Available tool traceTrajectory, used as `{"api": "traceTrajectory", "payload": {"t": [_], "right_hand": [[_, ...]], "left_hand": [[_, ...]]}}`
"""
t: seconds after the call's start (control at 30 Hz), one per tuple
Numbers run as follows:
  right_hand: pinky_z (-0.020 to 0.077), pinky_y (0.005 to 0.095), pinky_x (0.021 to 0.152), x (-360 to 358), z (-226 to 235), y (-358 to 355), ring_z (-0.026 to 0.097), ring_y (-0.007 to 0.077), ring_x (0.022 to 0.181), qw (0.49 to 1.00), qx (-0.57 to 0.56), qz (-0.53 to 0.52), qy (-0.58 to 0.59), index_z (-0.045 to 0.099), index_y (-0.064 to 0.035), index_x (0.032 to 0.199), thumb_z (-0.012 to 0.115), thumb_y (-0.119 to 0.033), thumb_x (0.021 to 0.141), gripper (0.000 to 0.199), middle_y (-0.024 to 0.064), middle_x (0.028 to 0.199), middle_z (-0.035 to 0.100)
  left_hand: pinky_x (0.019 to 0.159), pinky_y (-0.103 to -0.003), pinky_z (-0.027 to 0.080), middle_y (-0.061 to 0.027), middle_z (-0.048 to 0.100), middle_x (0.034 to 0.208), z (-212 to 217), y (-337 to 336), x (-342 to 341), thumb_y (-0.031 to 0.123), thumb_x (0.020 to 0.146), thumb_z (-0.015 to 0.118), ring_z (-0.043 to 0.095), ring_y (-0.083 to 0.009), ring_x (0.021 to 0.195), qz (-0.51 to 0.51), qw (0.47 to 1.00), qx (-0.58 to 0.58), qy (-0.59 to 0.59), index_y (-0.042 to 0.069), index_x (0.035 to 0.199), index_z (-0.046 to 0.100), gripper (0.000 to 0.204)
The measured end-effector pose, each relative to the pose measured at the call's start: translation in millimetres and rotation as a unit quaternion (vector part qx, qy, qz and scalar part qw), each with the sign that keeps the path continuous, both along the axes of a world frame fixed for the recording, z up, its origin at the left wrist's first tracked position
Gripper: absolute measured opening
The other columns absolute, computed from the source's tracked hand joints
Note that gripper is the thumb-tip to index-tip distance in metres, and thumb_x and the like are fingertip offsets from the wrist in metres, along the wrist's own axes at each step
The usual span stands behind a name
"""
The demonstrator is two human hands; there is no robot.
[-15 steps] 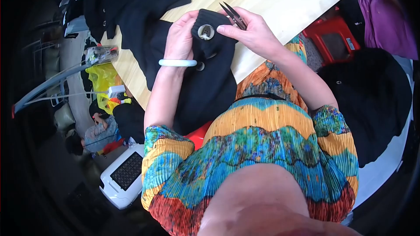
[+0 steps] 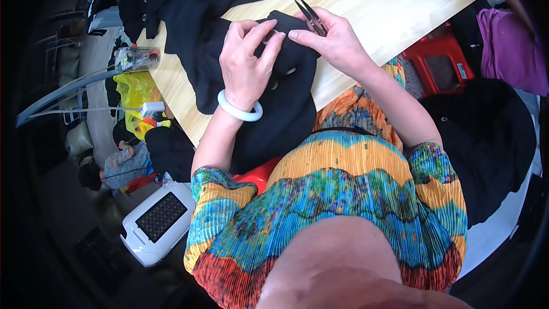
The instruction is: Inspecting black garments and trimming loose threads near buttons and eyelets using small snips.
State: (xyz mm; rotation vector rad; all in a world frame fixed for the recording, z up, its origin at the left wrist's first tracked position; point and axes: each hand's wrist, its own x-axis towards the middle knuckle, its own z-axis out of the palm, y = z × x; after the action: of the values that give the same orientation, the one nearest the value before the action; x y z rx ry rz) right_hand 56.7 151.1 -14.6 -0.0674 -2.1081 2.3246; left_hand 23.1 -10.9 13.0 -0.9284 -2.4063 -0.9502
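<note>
A black knitted garment [image 2: 280, 123] hangs over the table's near edge and spreads up across the top. My left hand [image 2: 246, 63], with a pale bangle on its wrist, is closed in a pinch at a round button [image 2: 273, 35] on the garment; the fingers hide most of that button. Dark-bladed thread snips [image 2: 309, 15] sit in my right hand [image 2: 338, 43], points up and away from me. My right thumb rests by the garment's edge, close to the pinched button. Lower on the same garment, two more buttons [image 2: 290, 71] show.
The light wooden table [image 2: 366, 11] reaches away from me. A red plastic stool [image 2: 437, 63] and a black garment pile [image 2: 480, 143] lie to the right, beside purple cloth [image 2: 509, 46]. Leftward are a clamped arm [image 2: 74, 91], a yellow bag [image 2: 134, 94], a white case [image 2: 154, 223] and another person [image 2: 126, 166].
My left hand has come off the garment's left edge and over the button, now pinching there. The right hand keeps the snips and has shifted slightly right.
</note>
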Motion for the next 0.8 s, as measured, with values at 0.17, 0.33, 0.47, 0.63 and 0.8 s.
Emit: {"api": "traceTrajectory", "payload": {"t": [0.17, 0.33, 0.47, 0.63, 0.8], "right_hand": [[0.031, 0.0157, 0.049, -2, -2, 2, 0.039, -0.0001, 0.055, 0.998, 0.053, 0.001, 0.012, 0.055, -0.0016, 0.095, 0.067, -0.021, 0.076, 0.03, -0.0076, 0.062, 0.044], [0.0317, 0.0158, 0.051, -4, -4, 5, 0.039, 0.0002, 0.058, 1.0, 0.03, -0.001, 0.006, 0.056, -0.0006, 0.095, 0.067, -0.022, 0.075, 0.032, -0.0072, 0.064, 0.045], [0.0348, 0.016, 0.056, -9, -9, 11, 0.042, 0.0011, 0.062, 0.999, 0.031, 0.003, -0.019, 0.055, 0.0007, 0.097, 0.068, -0.022, 0.074, 0.034, -0.0061, 0.067, 0.047], [0.038, 0.0174, 0.06, -17, -21, 12, 0.045, 0.0017, 0.067, 0.998, 0.044, 0.02, -0.027, 0.054, 0.0005, 0.099, 0.066, -0.022, 0.076, 0.034, -0.0049, 0.072, 0.05], [0.0452, 0.0277, 0.071, -7, -11, 15, 0.06, 0.0227, 0.079, 0.956, 0.275, -0.073, 0.068, 0.051, 0.0008, 0.096, 0.057, -0.031, 0.081, 0.035, 0.0154, 0.086, 0.06]], "left_hand": [[0.059, -0.03, 0.044, -0.0093, 0.054, 0.074, -5, 3, -3, 0.005, 0.069, 0.066, 0.055, -0.0221, 0.066, 0.001, 0.998, 0.016, -0.06, 0.003, 0.082, 0.062, 0.014], [0.055, -0.025, 0.044, -0.0088, 0.056, 0.072, -3, 0, -6, 0.004, 0.077, 0.06, 0.055, -0.016, 0.061, 0.005, 0.986, 0.07, -0.149, -0.001, 0.079, 0.057, 0.006], [0.052, -0.02, 0.043, -0.0023, 0.058, 0.08, 1, -11, -14, 0.013, 0.084, 0.056, 0.053, -0.0078, 0.064, 0.013, 0.916, 0.145, -0.373, 0.0, 0.083, 0.058, 0.013], [0.053, -0.018, 0.047, -0.0016, 0.057, 0.086, 8, -17, -23, 0.015, 0.086, 0.053, 0.053, -0.0055, 0.074, -0.062, 0.754, 0.273, -0.595, 0.005, 0.087, 0.056, 0.01], [0.067, -0.024, 0.051, -0.0021, 0.058, 0.081, 5, -8, -34, 0.013, 0.085, 0.053, 0.056, -0.009, 0.074, -0.064, 0.7, 0.309, -0.64, 0.004, 0.086, 0.056, 0.009]]}}
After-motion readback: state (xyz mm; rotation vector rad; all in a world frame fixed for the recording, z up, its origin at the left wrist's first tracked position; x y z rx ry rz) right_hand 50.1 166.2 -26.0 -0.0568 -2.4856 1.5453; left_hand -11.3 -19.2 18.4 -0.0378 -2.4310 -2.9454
